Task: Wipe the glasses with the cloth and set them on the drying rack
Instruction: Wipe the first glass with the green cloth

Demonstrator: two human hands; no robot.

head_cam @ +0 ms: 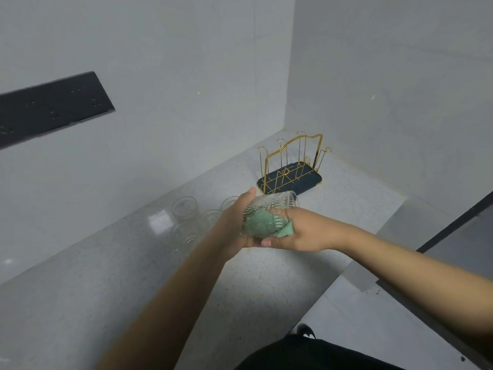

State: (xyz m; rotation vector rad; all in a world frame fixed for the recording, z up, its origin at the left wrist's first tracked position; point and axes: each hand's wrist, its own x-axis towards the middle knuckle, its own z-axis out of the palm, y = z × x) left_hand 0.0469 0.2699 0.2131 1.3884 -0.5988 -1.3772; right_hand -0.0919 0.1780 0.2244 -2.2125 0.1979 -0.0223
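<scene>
At the bottom edge, dark clothing [306, 353] and the tip of a shoe [305, 331] are seen above pale floor. Two bare forearms are stretched forward over a speckled, glossy stone counter [133, 276], whose front edge runs diagonally from about 5 o'clock up toward 2 o'clock. A clear glass [269, 209], cut with a ribbed and fan pattern, is held tilted on its side above the counter near the frame's centre. It is gripped by the left hand [234, 225], thumb laid over the top and fingers curled beneath. A green ribbed cloth [262, 227] is bunched inside the glass and clutched by the right hand [306, 231], its fingers pushed into the mouth; a fold spills out at the rim. At 9 o'clock of the hands, four more clear glasses [185, 208] stand close together on the counter, partly hidden by the left wrist. Bare counter lies between the hands and the rack [290, 166], which sits at 1 o'clock, well apart, in the corner where two plain grey walls meet. The rack is formed of thin gold wire with looped pegs and an arched handle over a dark tray. On the left wall, at 10 o'clock, a dark flat strip [50, 108] is mounted.
</scene>
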